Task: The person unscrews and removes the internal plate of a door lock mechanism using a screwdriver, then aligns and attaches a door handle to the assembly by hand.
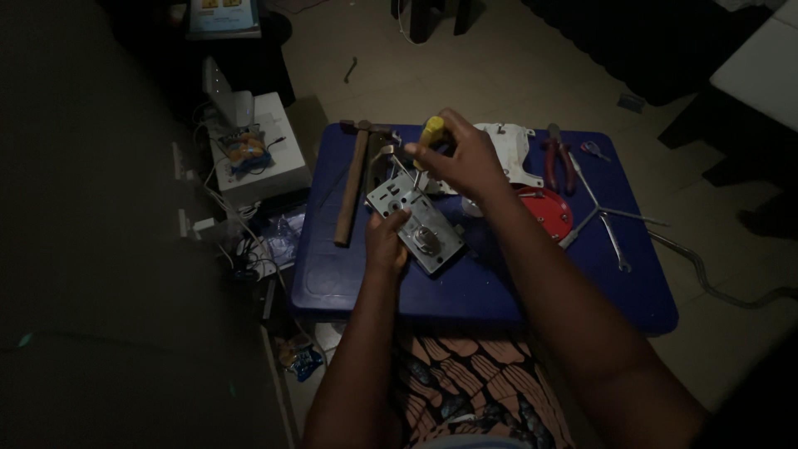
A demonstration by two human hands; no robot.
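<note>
Patterned cloth covers the person's lap, close to the camera, and 2 bare arms reach out over it to a blue table.

It looks like the step in hand is working on a screw in a metal lock box. The lock box is grey and flat, with a round part in its middle. It sits tilted on the blue table, near the front.

The left hand holds the lock box at its near edge. The thumb lies on top and the fingers curl under, shut tight on the metal so it cannot slide.

The right hand is just above the far end of the lock box. Its fingers are closed around a screwdriver with a yellow handle. The tip points down at the lock box, but the tip is hidden, so I cannot tell if it touches.

I think the next move needs the tip to sit straight in the screw, and the left hand to keep the box from moving.

Beside the box lies a hammer with a wooden handle. Farther right are a white plate piece, a red round lid, red pliers and 1 cross-shaped wrench.
</note>
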